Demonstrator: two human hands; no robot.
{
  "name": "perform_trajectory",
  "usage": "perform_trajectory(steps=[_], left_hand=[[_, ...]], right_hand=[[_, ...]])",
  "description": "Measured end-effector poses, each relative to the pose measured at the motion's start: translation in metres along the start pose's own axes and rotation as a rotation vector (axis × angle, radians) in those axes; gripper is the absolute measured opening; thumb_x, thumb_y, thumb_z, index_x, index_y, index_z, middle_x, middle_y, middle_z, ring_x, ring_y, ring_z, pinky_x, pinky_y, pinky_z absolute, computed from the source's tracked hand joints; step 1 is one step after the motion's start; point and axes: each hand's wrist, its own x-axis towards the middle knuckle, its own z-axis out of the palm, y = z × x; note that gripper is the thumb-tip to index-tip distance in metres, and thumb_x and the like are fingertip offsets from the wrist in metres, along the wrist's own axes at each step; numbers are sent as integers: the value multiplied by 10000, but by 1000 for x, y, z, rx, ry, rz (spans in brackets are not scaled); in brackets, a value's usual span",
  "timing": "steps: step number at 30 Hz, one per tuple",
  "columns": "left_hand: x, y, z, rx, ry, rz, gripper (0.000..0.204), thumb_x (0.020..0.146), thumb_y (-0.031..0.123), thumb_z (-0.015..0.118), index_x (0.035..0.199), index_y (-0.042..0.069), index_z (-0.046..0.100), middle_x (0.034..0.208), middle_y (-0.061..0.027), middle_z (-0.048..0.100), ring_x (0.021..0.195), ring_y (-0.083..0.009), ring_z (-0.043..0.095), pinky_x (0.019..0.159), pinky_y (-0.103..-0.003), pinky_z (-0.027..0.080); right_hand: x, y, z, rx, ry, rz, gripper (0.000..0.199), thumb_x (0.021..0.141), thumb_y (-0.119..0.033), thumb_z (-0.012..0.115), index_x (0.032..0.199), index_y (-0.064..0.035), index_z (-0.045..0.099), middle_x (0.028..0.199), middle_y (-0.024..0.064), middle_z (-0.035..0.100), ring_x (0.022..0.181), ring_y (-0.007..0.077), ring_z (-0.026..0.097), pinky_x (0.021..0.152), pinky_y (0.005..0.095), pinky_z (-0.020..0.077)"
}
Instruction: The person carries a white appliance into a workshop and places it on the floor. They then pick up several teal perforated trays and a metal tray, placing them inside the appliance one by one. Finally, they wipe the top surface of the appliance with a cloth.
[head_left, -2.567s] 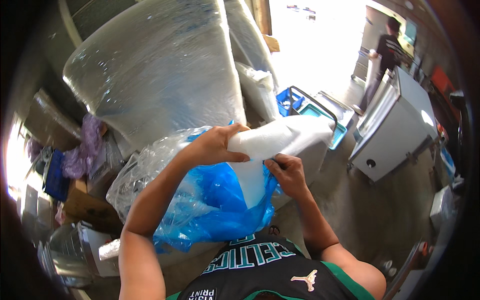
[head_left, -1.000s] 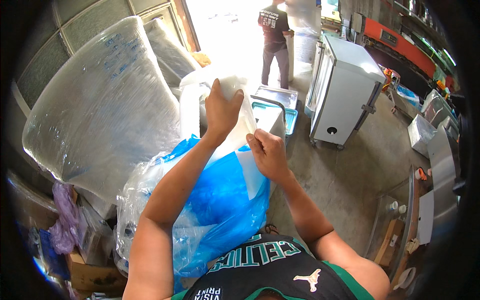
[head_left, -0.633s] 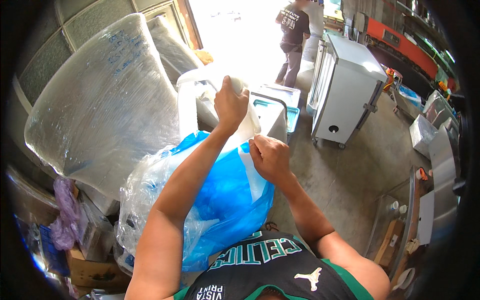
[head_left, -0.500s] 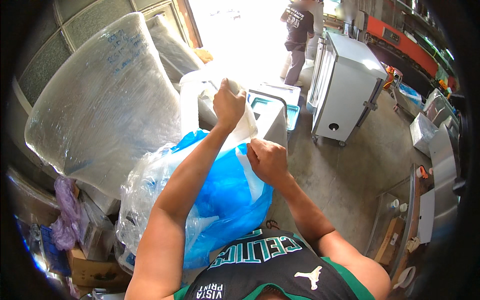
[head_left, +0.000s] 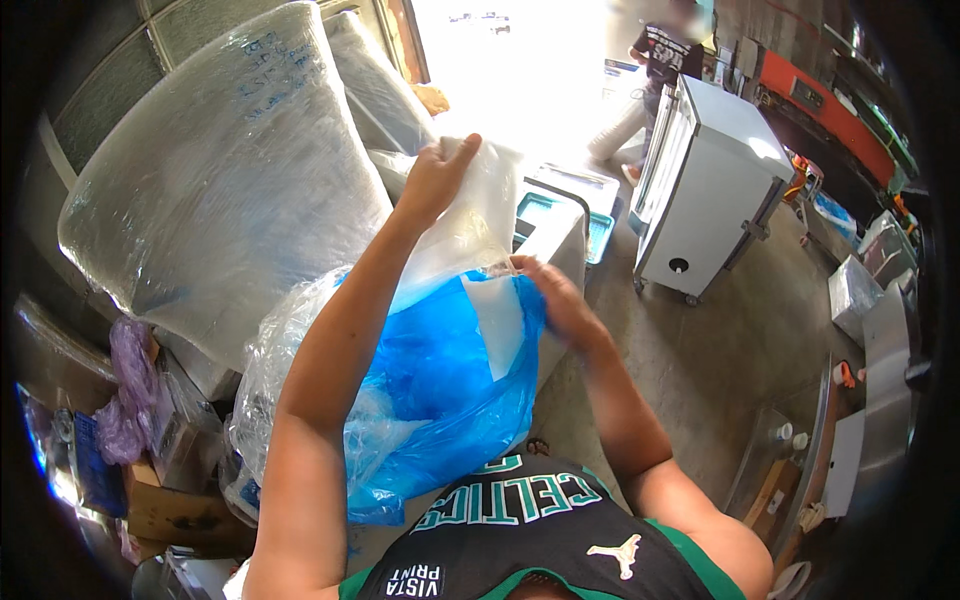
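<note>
My left hand (head_left: 440, 185) is closed on the upper edge of a translucent white plastic sheet or bag (head_left: 478, 205), thumb pointing up. At its lower right corner, my right hand (head_left: 562, 300) is slightly blurred, with its fingertips pressed on the plastic near the rim of a blue plastic bag (head_left: 420, 365). The blue bag gapes in front of my body, with crumpled clear plastic (head_left: 285, 385) along its left side. A white flat piece (head_left: 493, 315) shows inside the blue bag's right part. What lies deeper in the bag is hard to make out.
A large film-wrapped panel (head_left: 230, 190) leans at left. Behind my hands are blue trays (head_left: 600, 235). A grey wheeled cabinet (head_left: 705, 190) stands at right, with a person (head_left: 668, 60) beyond it. Cardboard boxes (head_left: 185, 520) and purple plastic (head_left: 130, 385) lie lower left.
The white plastic, bunched before, is now spread between my hands. My left hand has shifted slightly left and my right hand slightly right. The view has turned a little; the distant person has moved.
</note>
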Motion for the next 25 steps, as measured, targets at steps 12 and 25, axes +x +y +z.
perform_trajectory(steps=[12,25], left_hand=[[-205,14,39,686,-105,20,672,831,380,792,1311,-1,517,1226,-210,595,1154,-395,566,954,-478,478],[-358,15,126,-748,-1146,-784,527,1062,355,529,1474,34,463,1488,-167,508,1366,-262,498,1179,-397,346]], right_hand=[[48,23,-8,520,-79,-136,865,923,-186,693,1596,-111,155,1407,184,509,1255,276,550,1063,432,448],[-63,238,-228,-511,863,200,668,957,-621,551,1258,-25,557,1267,184,646,1225,234,604,1043,331,441]])
